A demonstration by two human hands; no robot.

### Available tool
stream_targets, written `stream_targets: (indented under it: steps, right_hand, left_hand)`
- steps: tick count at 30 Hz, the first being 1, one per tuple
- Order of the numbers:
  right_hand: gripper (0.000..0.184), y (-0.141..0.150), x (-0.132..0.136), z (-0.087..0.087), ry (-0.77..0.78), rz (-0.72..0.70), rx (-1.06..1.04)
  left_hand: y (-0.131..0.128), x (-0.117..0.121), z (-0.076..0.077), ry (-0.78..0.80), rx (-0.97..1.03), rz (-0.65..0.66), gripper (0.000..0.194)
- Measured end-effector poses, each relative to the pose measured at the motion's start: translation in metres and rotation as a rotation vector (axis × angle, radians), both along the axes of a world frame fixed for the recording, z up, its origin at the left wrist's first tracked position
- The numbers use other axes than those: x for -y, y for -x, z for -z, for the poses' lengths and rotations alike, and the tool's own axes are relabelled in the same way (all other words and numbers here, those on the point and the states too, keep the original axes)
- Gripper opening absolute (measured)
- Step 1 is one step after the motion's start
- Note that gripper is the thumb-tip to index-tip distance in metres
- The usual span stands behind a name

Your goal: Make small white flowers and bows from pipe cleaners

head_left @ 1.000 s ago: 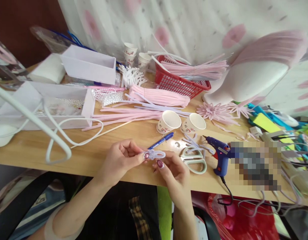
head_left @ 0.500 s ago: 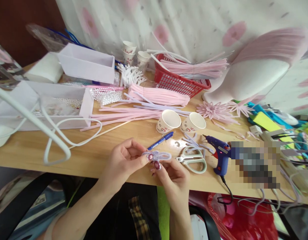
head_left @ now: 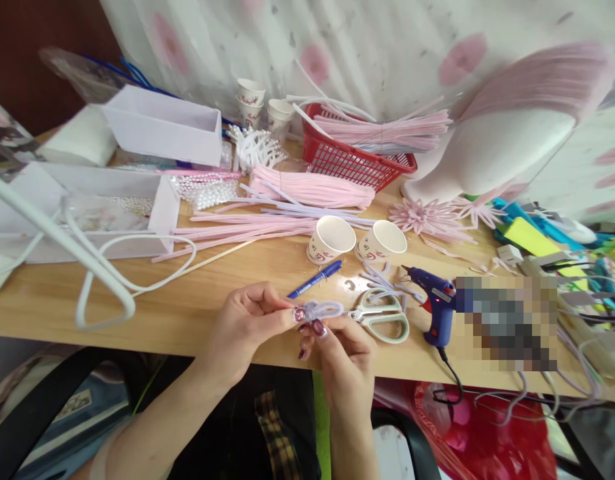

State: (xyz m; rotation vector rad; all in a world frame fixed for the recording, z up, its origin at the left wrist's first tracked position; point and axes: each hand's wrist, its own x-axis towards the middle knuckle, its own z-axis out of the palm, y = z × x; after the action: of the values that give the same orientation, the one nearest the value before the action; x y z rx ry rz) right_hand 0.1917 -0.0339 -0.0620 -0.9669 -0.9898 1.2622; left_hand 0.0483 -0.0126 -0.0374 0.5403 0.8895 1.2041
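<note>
Head view: pinching loop (head_left: pixel 331 309) with fingertips of left hand (head_left: pixel 240 330) and right hand (head_left: pixel 351 360), likely to steady its base uncrushed.

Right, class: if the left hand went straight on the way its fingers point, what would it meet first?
The left hand would likely meet the right hand, at the lavender loop; exact depth is unclear.

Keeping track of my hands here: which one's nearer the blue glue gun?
Right. Your right hand is left of the glue gun, with the scissors between them; your left hand is farther left.
</note>
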Motion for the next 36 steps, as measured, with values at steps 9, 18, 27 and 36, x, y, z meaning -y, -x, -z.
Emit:
stream_targets:
  steps: [9, 18, 27, 36]
  right_hand:
    - [0.011, 0.001, -0.008, -0.004, 0.084, 0.019, -0.111]
    - [0.013, -0.001, -0.014, -0.009, 0.119, -0.012, -0.199]
    - [0.015, -0.007, -0.013, -0.005, 0.044, -0.014, -0.042]
    - [0.04, -0.05, -0.03, -0.03, -1.07, 0.218, 1.19]
  left_hand:
    - [-0.01, -0.002, -0.001, 0.054, 0.112, 0.02, 0.025]
    - [-0.005, -0.002, 0.005, 0.083, 0.177, 0.044, 0.021]
    - [-0.005, -0.001, 0.002, 0.059, 0.189, 0.012, 0.019]
    - [0.017, -0.002, 0.015, -0.013, -0.009, -0.176, 0.007]
